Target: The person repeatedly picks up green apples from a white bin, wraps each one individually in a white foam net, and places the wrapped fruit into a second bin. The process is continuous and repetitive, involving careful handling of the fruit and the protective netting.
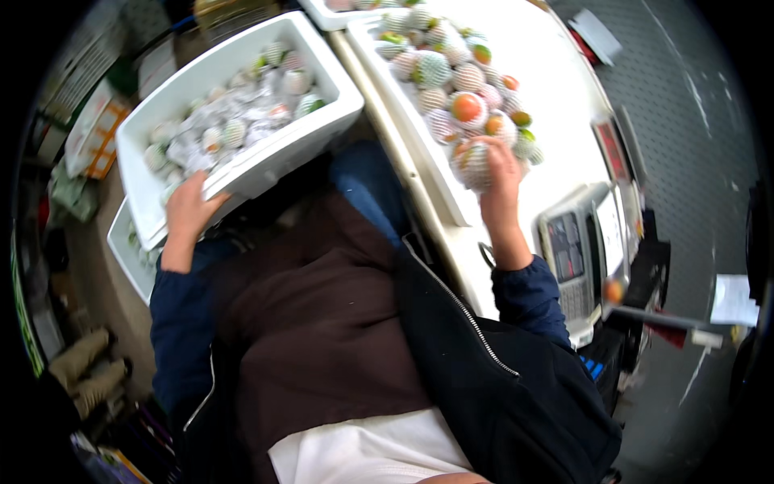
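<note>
My left hand (190, 206) grips the near rim of a white foam box (134, 130), thumb along the outer wall. Inside the box, net-sleeved fruits (234, 132) lie around crumpled pale wrapping (199, 148). On the right, my right hand (500, 181) is closed around a round fruit in a white foam net (473, 166), held at the near end of a pile of netted fruits (468, 78). Some of the piled fruits show orange-red skin and green leaves. They lie beside the raised edge of a white foam tray or lid (435, 175) on the table.
The white table (556, 91) carries a grey device with a keypad (571, 260), probably a scale, near my right sleeve. A second foam box (130, 254) stands beneath the first. Other boxes (233, 18) are behind it, and a bag with orange straps (97, 139) lies at the left.
</note>
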Motion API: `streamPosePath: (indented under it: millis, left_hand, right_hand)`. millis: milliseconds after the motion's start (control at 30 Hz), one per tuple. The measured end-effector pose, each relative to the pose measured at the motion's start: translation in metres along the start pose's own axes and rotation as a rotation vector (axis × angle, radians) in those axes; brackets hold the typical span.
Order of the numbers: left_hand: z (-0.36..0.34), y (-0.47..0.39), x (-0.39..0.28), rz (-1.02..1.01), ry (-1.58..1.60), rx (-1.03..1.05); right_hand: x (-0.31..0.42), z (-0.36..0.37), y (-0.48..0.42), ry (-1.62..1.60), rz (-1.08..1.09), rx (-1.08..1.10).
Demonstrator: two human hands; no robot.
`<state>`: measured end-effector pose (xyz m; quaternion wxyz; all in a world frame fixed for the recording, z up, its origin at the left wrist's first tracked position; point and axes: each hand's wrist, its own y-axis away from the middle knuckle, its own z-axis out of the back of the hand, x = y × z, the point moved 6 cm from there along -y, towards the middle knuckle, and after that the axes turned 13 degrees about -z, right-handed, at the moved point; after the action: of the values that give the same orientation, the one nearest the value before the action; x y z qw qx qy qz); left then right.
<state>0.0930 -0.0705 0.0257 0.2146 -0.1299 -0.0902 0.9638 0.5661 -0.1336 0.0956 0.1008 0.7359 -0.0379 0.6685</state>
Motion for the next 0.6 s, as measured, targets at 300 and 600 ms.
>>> streamPosePath:
  millis: [300, 600]
  left_hand:
    - [-0.004, -0.007, -0.006, -0.004, 0.006, 0.063]
    - [-0.005, -0.002, -0.002, -0.024, -0.008, 0.014]
  right_hand:
    - [0.007, 0.239, 0.035, 0.197, -0.114, -0.860]
    - [0.013, 0.287, -0.044, 1.293, -0.077, -0.930]
